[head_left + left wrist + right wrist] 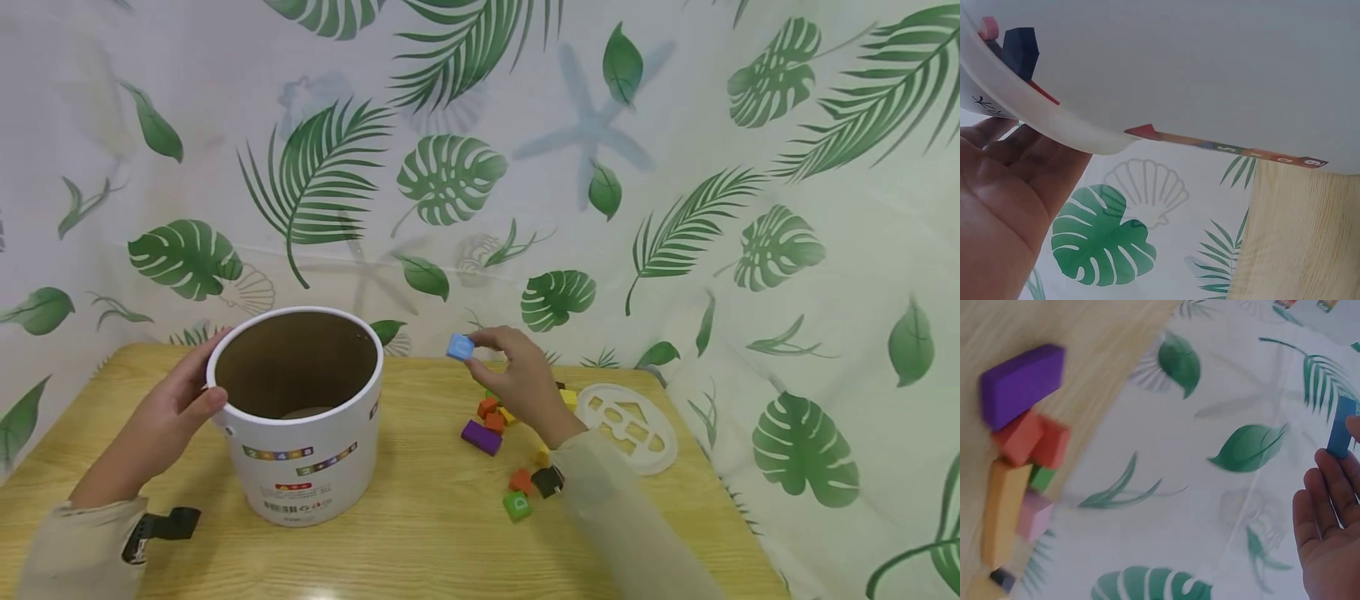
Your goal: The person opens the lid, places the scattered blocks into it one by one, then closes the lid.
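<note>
A tall white bucket [341,479] with printed number strips stands on the left of the table, its dark inside partly showing. My left hand [168,417] holds its left side just under the rim, thumb toward the front and fingers toward the back. Those fingers bend against the rim's underside in the left wrist view. Between thumb and fingertips, my right hand [521,379] pinches a small blue block [460,347] with a pale mark on its face. It is raised to the right of the bucket; the right wrist view shows the blue block [1340,428] edge-on.
Several coloured blocks lie beneath my right forearm, among them a purple block [482,437] and a green block [517,505] marked D. A white oval plate with cut-out shapes [660,454] lies at the right. Leaf-patterned cloth [480,250] hangs behind the wooden table [420,533].
</note>
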### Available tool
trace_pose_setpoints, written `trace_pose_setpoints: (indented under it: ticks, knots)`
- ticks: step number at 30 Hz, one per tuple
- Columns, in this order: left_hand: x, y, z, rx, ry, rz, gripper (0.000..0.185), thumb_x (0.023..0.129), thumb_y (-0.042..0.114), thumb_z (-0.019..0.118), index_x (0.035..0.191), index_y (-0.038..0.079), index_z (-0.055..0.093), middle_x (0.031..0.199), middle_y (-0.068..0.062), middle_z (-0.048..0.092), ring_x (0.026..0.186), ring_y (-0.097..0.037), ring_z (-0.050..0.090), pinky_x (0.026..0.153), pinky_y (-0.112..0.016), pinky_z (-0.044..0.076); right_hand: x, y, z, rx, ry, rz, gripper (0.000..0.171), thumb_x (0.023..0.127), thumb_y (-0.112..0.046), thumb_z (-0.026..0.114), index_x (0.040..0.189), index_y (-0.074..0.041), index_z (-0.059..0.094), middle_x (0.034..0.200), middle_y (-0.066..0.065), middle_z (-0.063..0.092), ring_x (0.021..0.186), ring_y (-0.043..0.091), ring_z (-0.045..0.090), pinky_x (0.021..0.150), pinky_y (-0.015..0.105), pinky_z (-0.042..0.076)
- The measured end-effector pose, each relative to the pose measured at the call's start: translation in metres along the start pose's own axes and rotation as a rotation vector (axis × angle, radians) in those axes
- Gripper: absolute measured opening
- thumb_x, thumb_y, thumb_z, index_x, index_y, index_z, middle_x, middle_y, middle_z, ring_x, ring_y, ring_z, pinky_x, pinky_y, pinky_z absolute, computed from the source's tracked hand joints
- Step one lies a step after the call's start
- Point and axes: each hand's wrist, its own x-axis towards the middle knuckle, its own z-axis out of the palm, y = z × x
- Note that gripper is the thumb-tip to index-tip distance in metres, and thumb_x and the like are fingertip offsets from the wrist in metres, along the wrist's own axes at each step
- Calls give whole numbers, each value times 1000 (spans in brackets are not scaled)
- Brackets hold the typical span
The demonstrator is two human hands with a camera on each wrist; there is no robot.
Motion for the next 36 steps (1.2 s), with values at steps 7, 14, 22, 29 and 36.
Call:
trace_pose_setpoints:
  ticks: [7,14,22,29,36]
  knots:
    - [3,1,-2,6,-29,-17,72,107,19,56,167,23,17,168,-19,25,142,-37,41,90,-10,42,26,-37,24,245,46,4,28,95,-14,75,121,-5,71,121,7,71,112,25,65,101,42,52]
    - [5,4,-2,-10,-54,-33,73,108,20,54,168,22,13,170,-19,20,143,-53,32,97,-22,45,47,-82,46,374,-20,-38,28,94,-12,76,121,-5,71,119,6,72,111,24,68,103,38,53]
    - [7,4,-1,-16,-61,-27,74,108,20,53,168,24,10,170,-20,18,143,-56,32,98,-66,40,68,-113,62,402,-127,-76,27,95,-10,75,121,-3,70,116,7,72,107,21,70,97,26,55]
    - [8,1,-3,-25,-65,-28,73,109,21,49,168,25,7,168,-22,17,142,-55,32,99,-72,37,84,-141,77,416,-213,-22,21,95,-13,75,115,-7,70,112,-1,72,102,9,69,93,23,55]
    - [15,-7,-9,-51,-110,-27,74,108,21,48,168,24,4,170,-21,13,145,-56,25,101,-74,35,89,-154,98,174,-276,-31,22,95,-23,76,114,-13,72,108,-8,71,99,-3,61,90,11,47]
